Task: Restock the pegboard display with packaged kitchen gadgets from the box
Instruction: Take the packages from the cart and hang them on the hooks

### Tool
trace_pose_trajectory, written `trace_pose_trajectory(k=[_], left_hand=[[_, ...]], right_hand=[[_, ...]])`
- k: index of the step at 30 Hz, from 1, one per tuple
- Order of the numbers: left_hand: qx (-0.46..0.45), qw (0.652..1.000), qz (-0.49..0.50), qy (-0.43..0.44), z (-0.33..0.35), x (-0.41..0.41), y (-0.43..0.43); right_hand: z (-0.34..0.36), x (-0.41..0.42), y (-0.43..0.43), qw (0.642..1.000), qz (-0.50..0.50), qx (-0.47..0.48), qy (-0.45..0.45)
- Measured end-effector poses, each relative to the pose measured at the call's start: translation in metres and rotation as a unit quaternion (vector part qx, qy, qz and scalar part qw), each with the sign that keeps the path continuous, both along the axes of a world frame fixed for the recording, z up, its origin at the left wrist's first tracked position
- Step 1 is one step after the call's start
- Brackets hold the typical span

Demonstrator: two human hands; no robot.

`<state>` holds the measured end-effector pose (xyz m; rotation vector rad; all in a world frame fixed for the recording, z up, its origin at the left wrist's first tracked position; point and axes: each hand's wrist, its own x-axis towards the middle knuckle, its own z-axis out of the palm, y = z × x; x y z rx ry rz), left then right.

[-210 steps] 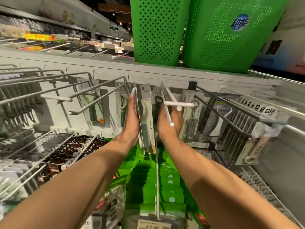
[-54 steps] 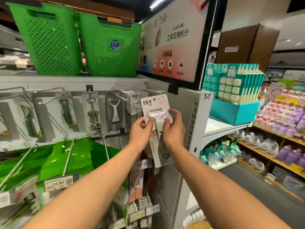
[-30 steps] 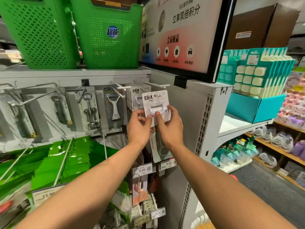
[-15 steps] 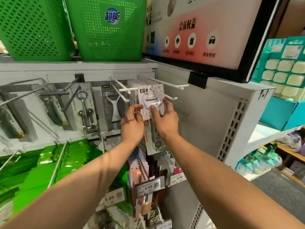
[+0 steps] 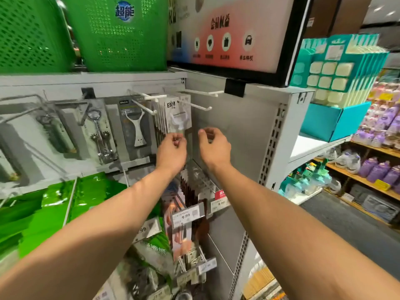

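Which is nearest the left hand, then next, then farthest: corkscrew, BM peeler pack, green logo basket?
1. BM peeler pack, just above the left hand.
2. Corkscrew, hanging farther left.
3. Green logo basket, on the top shelf.

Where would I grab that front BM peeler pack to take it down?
Pinch both side edges of the BM peeler pack, coming straight from the front. It hangs flat by its top, facing outward, more packs close behind, so it likely slides off forward.
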<state>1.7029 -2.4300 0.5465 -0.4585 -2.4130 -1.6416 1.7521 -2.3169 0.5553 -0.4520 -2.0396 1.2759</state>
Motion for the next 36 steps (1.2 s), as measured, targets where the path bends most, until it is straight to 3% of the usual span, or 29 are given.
trace_pose_trajectory(k=[8, 19, 27, 36], left_hand=[[-0.015, 0.992, -0.099, -0.072, -0.020, 0.105, 0.035], [-0.073, 0.949, -0.269, -0.149, -0.128, 0.241, 0.127], [-0.146, 0.902, -0.351, -0.204, -0.203, 0.327, 0.200], [-0.270, 0.825, -0.420, -0.266, -0.334, 0.362, 0.257]], right_hand=[[-0.023, 0.134, 0.016, 0.996, -0.084, -0.023, -0.036], [-0.122, 0.312, 0.073, 0.963, -0.234, -0.086, -0.101], [-0.215, 0.406, 0.124, 0.916, -0.321, -0.181, -0.158], [-0.352, 0.464, 0.175, 0.822, -0.381, -0.320, -0.275]])
